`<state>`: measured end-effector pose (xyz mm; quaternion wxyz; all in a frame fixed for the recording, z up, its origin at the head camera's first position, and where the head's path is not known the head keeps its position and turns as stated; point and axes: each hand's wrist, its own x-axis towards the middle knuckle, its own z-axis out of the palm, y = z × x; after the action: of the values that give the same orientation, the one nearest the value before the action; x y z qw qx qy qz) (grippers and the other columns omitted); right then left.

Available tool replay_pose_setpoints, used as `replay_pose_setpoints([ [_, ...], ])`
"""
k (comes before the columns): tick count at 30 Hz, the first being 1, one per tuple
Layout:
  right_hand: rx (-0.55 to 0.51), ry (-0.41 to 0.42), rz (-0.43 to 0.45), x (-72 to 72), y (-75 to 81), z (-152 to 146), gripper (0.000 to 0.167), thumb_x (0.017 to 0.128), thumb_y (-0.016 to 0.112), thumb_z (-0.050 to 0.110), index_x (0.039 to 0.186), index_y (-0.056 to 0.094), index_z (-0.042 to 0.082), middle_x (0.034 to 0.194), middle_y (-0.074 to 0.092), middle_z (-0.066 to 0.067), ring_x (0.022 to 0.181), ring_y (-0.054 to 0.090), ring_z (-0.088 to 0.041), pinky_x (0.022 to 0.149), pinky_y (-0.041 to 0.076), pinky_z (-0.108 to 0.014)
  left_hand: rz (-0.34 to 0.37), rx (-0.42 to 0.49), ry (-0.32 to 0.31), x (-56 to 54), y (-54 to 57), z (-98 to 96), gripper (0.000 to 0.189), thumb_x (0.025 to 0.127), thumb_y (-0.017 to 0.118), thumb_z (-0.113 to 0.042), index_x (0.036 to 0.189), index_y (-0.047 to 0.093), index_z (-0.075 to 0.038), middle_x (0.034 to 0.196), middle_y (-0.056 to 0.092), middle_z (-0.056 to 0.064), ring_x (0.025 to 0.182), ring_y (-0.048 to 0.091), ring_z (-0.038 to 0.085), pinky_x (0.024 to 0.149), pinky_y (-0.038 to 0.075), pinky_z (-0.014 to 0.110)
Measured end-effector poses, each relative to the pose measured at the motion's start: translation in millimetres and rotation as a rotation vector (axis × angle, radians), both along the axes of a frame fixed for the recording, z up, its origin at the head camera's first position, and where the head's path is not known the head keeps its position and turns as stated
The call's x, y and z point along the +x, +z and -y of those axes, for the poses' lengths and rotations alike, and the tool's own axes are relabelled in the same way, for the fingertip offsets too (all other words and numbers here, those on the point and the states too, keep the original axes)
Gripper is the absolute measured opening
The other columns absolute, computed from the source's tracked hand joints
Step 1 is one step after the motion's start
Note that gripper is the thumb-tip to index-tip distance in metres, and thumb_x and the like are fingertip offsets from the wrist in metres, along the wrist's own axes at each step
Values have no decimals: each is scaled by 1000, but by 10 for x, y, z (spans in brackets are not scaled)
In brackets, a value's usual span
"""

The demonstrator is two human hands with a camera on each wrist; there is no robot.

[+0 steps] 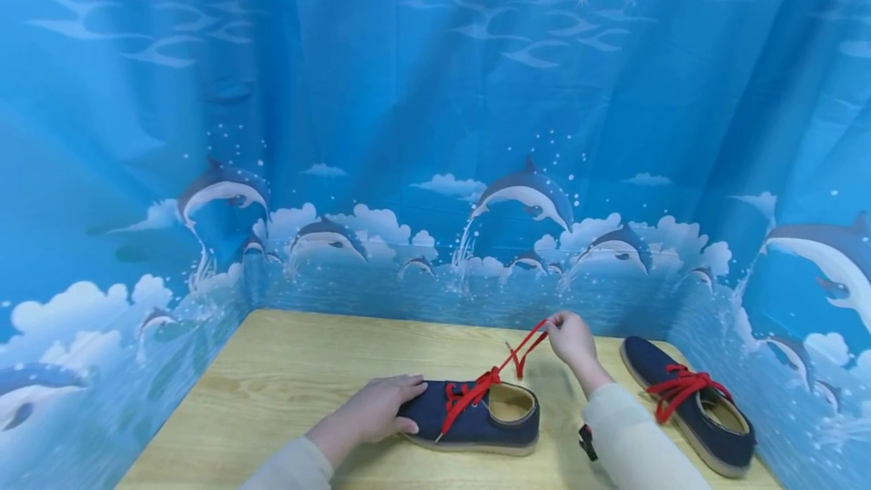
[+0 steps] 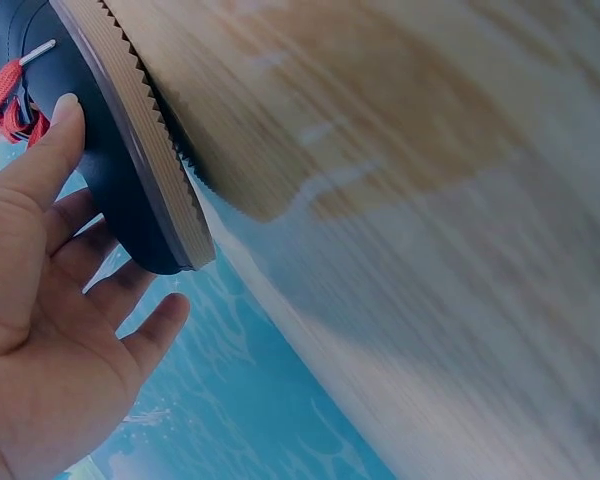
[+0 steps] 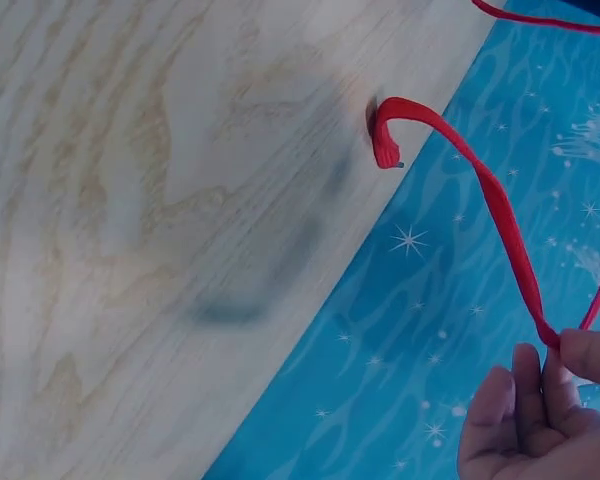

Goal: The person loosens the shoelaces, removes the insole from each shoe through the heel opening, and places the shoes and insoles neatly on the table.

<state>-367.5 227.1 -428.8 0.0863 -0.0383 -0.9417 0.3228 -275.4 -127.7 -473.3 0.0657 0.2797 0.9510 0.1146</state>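
A navy shoe [image 1: 503, 433] with red laces lies on the wooden table, its toe to the left. My left hand [image 1: 381, 405] grips it around the toe, thumb on the near side and fingers over the far side; the left wrist view shows the thumb [image 2: 65, 130] against the dark upper. Up and to the right of the shoe, my right hand [image 1: 570, 337] pinches a red shoelace [image 1: 527, 340] between thumb and fingers, and the lace runs taut down to the eyelets. Its loose end [image 3: 505, 220] dangles from the pinch. Another lace end hangs over the shoe's near side.
A second navy shoe [image 1: 731, 429] with red laces [image 1: 680, 388] lies at the table's right edge, beside my right forearm. Blue dolphin-print curtain [image 1: 435, 134] surrounds the wooden table [image 1: 272, 369] at the back and sides.
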Motion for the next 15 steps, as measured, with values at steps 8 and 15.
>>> replay_pose_setpoints([
  [8,-78,-95,24,-24,-23,-75,27,100,50,16,108,64,-5,105,65,-22,87,59,-32,71,50,-44,-1,-1,10,-10,-17,-13,70,88,72,-49,148,52,-21,153,47,0,139,45,24,111,40,46],
  [15,-146,-175,62,-36,-75,-155,27,100,45,14,106,64,-4,104,63,-21,84,56,-31,69,49,-43,-13,-16,13,-7,-26,-30,70,88,71,-51,148,52,-21,152,48,0,138,46,23,112,40,45],
])
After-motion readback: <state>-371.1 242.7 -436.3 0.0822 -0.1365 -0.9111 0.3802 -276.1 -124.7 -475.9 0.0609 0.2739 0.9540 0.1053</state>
